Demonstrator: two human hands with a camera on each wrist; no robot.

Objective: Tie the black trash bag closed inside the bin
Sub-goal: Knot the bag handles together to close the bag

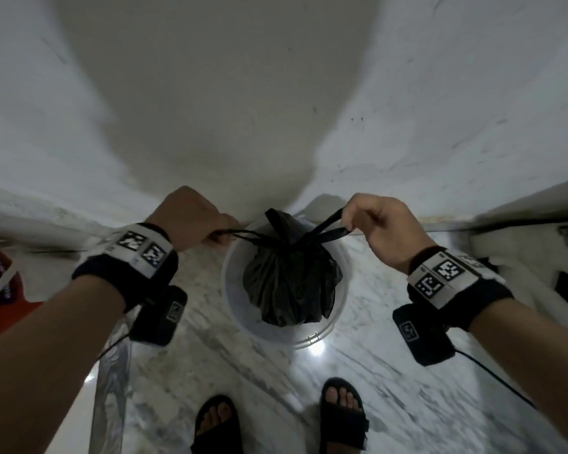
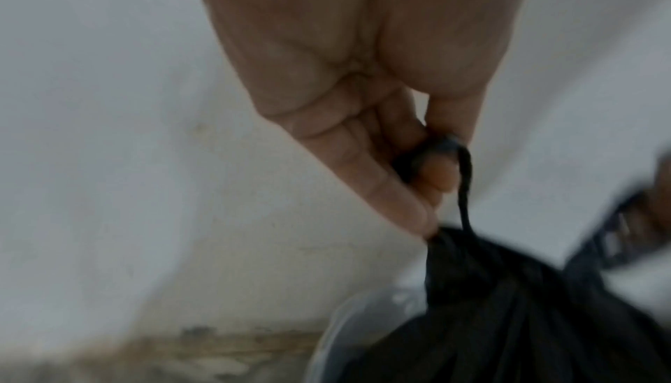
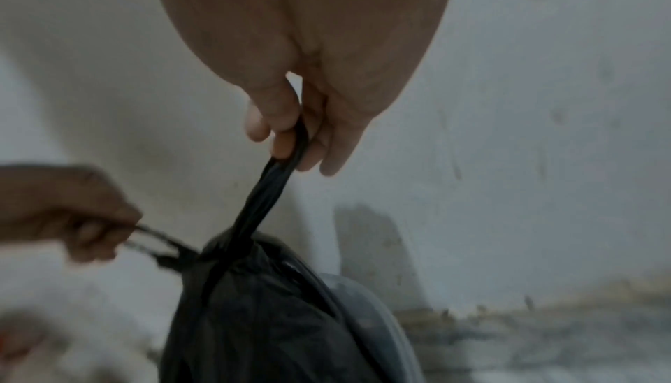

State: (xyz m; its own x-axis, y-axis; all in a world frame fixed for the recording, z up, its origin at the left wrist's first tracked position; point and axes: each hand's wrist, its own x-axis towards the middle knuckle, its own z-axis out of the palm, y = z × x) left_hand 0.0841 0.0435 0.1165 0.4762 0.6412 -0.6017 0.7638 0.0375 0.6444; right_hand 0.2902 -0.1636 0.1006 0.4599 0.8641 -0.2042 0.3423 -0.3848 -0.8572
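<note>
bag pulled at both ends

left hand (image 1: 191, 217) pinches a thin tie strand (image 1: 240, 233) taut. between the hands, the gathered black trash bag (image 1: 292, 280) sits inside the pale bin (image 1: 235, 283). right hand (image 1: 379, 227) pinches the wider strip (image 1: 328, 226).

Head view looks steeply down from above. Wrist views look close along each palm toward the wall; all three share the black trash bag (image 1: 289, 283) in the bin (image 1: 336, 319).
</note>
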